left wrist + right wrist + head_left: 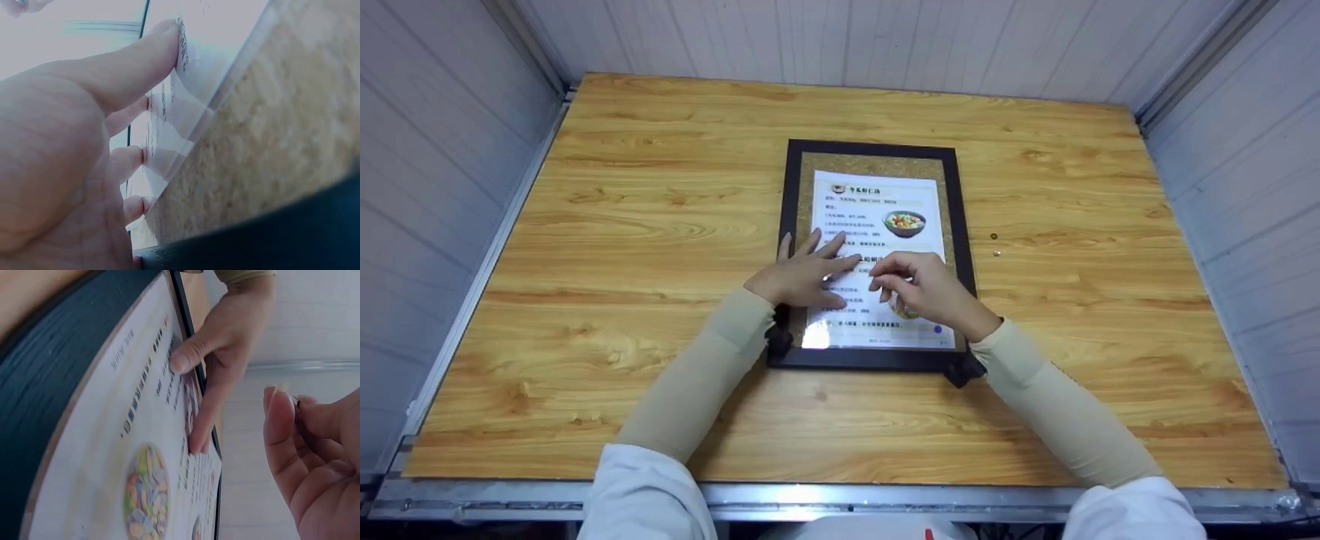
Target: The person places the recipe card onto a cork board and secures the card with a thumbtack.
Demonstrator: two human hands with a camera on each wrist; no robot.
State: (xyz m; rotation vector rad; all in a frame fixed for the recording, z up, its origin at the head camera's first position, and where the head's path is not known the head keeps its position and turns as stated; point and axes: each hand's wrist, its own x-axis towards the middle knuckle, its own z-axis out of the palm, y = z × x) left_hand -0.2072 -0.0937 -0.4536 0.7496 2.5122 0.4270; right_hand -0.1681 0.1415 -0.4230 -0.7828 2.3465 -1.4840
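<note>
A printed recipe sheet (pixel 877 191) in a clear glossy cover lies on a black-framed cork board (pixel 877 162). My left hand (pixel 802 277) rests spread on the sheet's left side, fingertips touching it; the left wrist view shows its thumb (pixel 152 48) on the sheet's surface. Above the sheet's middle, my right hand (pixel 922 289) pinches a tiny dark thumbtack (pixel 298 404) between thumb and finger, mostly hidden by the fingertips. A round purple thumbtack head (pixel 937 329) shows at the sheet's lower right corner.
Two small thumbtack-like pieces, one dark (pixel 994 236) and one pale (pixel 997 253), lie on the wooden table (pixel 660 187) right of the board. Pale panel walls (pixel 847 41) stand behind and at both sides.
</note>
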